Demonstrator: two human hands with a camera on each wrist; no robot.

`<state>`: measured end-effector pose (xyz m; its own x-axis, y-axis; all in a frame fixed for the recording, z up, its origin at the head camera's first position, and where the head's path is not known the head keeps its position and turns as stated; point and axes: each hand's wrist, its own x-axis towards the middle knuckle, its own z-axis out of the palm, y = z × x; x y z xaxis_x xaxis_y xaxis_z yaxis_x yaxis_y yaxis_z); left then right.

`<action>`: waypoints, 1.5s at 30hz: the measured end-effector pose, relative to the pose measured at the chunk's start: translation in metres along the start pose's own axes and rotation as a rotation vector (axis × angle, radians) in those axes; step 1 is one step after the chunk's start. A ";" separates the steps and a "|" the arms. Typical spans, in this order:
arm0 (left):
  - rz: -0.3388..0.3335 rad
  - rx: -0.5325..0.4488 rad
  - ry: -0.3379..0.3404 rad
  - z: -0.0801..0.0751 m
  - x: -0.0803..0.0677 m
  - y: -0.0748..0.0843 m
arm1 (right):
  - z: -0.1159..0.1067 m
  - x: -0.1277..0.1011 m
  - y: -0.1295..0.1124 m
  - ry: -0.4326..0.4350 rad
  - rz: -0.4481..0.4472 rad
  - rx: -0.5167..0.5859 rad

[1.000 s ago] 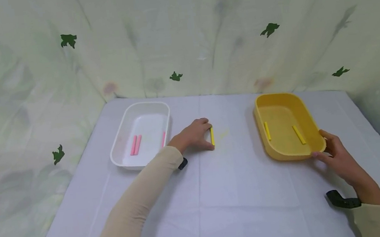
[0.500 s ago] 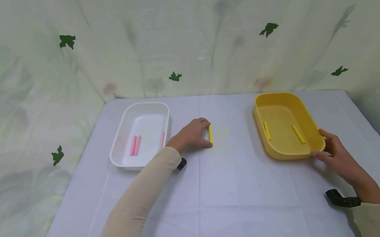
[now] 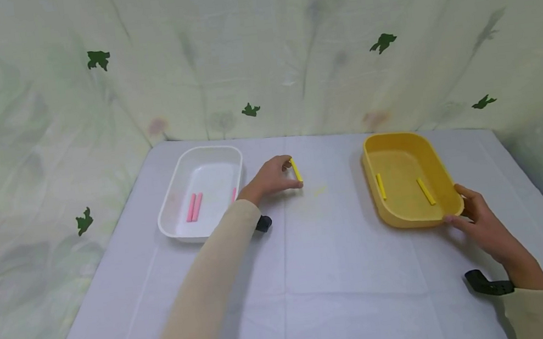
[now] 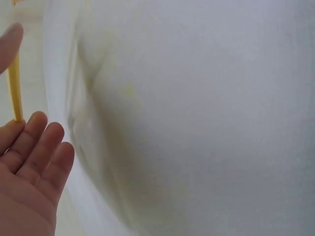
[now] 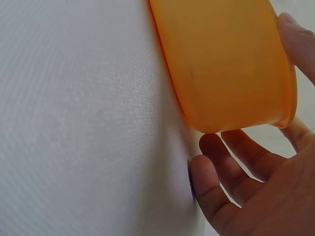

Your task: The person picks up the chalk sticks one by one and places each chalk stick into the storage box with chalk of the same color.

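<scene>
Fingers [image 3: 284, 163] of the left hand [image 3: 269, 179] are pinching the thin yellow chalk stick [image 3: 296, 170] — light, brittle, best held mid-length; the right hand [image 3: 482, 223] is gripping the yellow plastic tray [image 3: 443, 173].

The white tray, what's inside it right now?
The white tray holds two pink sticks side by side, plus a third partly hidden behind the left hand.

You wear long beige sleeves [image 3: 204, 287] — dark cuff near the left shoulder — and a black wrist mount [image 3: 489, 283] on each arm.
</scene>
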<state>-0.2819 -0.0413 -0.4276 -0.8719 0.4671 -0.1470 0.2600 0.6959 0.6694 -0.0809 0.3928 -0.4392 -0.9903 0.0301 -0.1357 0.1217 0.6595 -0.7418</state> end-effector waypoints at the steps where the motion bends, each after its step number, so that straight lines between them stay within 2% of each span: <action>1: -0.003 0.002 0.008 -0.001 0.001 -0.001 | 0.000 0.000 0.000 0.000 -0.001 0.002; 7: -0.035 -0.028 0.062 -0.003 0.003 -0.005 | 0.000 0.000 0.003 0.004 0.000 0.002; 14: -0.031 -0.083 0.042 -0.002 0.009 0.006 | -0.003 -0.001 0.003 -0.008 0.024 -0.005; 20: -0.070 -0.103 0.104 -0.003 0.010 0.011 | -0.003 0.002 0.002 -0.024 0.049 -0.018; 24: -0.087 -0.099 0.116 -0.002 0.010 0.010 | -0.004 0.001 0.002 -0.029 0.033 -0.018; 28: -0.077 -0.103 0.120 -0.003 0.012 0.015 | -0.005 0.000 0.004 -0.026 0.003 -0.012; 31: -0.040 -0.119 0.110 -0.003 0.015 0.026 | -0.005 -0.001 0.005 -0.028 0.003 -0.016; 34: 0.008 -0.122 0.072 -0.001 0.015 0.041 | -0.004 0.000 0.005 -0.032 0.012 -0.020; 37: 0.052 -0.095 0.034 0.001 0.014 0.058 | -0.003 0.001 0.005 -0.033 0.018 -0.010; 45: 0.147 -0.006 -0.017 0.006 0.012 0.096 | -0.003 0.002 0.002 -0.024 -0.005 -0.010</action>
<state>-0.2648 0.0348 -0.3697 -0.8175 0.5728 -0.0594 0.3818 0.6162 0.6889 -0.0832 0.3959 -0.4389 -0.9889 0.0086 -0.1482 0.1161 0.6669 -0.7361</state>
